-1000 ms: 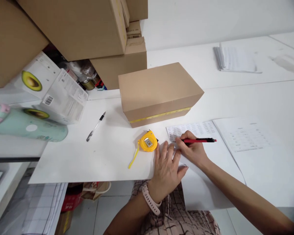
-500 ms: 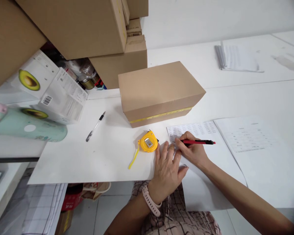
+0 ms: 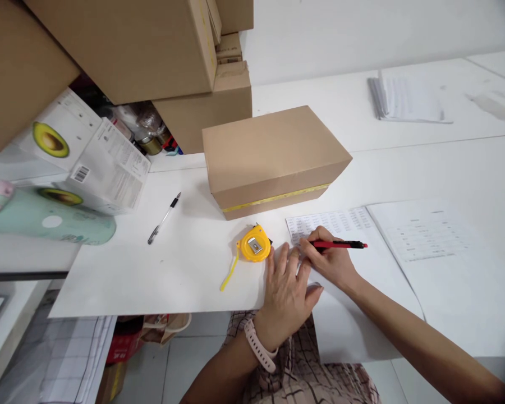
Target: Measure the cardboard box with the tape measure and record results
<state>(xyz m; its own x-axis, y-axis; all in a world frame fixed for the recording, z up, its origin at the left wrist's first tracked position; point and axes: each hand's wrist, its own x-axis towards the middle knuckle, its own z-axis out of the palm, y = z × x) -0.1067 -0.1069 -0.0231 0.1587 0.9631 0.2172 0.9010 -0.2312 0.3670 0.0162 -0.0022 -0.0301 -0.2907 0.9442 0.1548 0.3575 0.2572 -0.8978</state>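
Observation:
My right hand [image 3: 330, 259] grips a red pen [image 3: 340, 244] with its tip down on a printed sheet [image 3: 340, 220] near the table's front. My left hand [image 3: 287, 289] lies flat beside it, fingers stretched out, pressing on the paper's left edge. A yellow tape measure [image 3: 255, 246] with a yellow strap sits just left of my left hand. Behind it stands a closed brown cardboard box [image 3: 273, 154] with a yellow stripe along its lower side.
A black pen [image 3: 164, 217] lies on the white table [image 3: 151, 264] at left. White avocado-print boxes [image 3: 88, 154] and a mint-green object [image 3: 46, 216] sit far left under stacked cartons [image 3: 130, 50]. More printed sheets [image 3: 425, 233] lie right; a paper stack [image 3: 404, 101] is at the back.

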